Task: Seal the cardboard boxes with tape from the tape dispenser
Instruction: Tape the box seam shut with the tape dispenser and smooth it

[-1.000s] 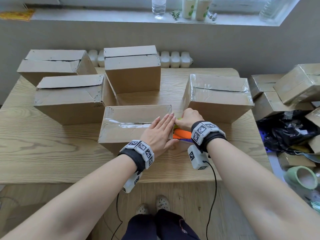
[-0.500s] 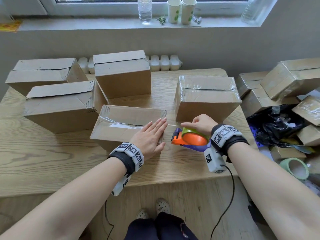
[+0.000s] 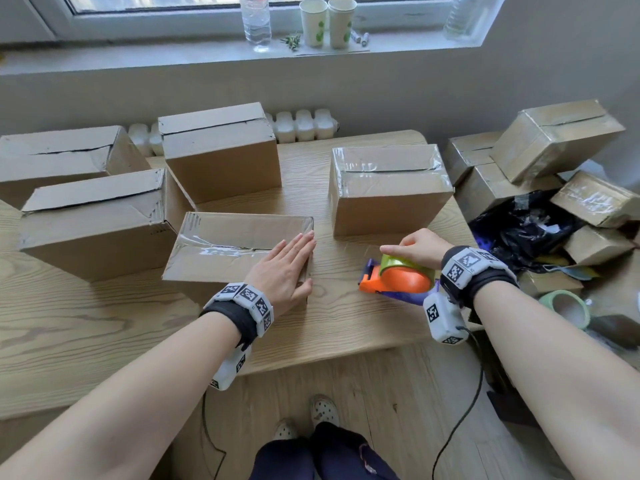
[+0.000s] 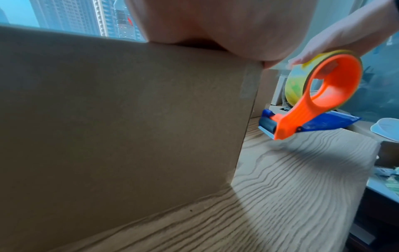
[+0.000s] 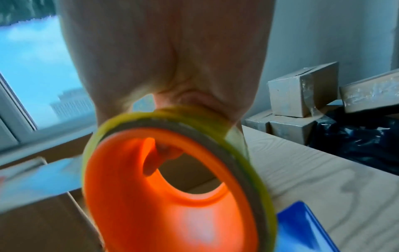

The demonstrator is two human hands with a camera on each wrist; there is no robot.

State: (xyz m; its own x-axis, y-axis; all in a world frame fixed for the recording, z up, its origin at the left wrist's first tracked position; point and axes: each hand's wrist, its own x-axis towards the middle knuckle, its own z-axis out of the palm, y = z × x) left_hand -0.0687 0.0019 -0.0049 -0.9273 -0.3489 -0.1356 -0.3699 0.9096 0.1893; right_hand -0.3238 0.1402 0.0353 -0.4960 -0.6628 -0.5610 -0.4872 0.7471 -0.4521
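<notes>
A low cardboard box [image 3: 221,247] sits near the table's front, with shiny clear tape along its top seam. My left hand [image 3: 284,271] lies flat on the box's right end, fingers straight; in the left wrist view the box's front wall [image 4: 121,119] fills the picture. To the right of the box, just above the table, my right hand [image 3: 419,247] grips the orange tape dispenser [image 3: 398,278] over its yellow-green tape roll [image 5: 185,116]. The dispenser [image 4: 319,95] has a blue base and its cutter end points at the box. Whether tape still spans the gap is not clear.
Three boxes with untaped seams [image 3: 97,220] [image 3: 59,154] [image 3: 218,147] stand at left and back; a taped box [image 3: 388,188] stands at right. The wooden table [image 3: 69,323] ends just right of the dispenser. Taped boxes [image 3: 554,140], a black bag [image 3: 526,226] and a spare roll [image 3: 564,303] lie beyond.
My right hand has drawn the dispenser away from the box's right end, rightwards across the table. My left hand has stayed flat on the box.
</notes>
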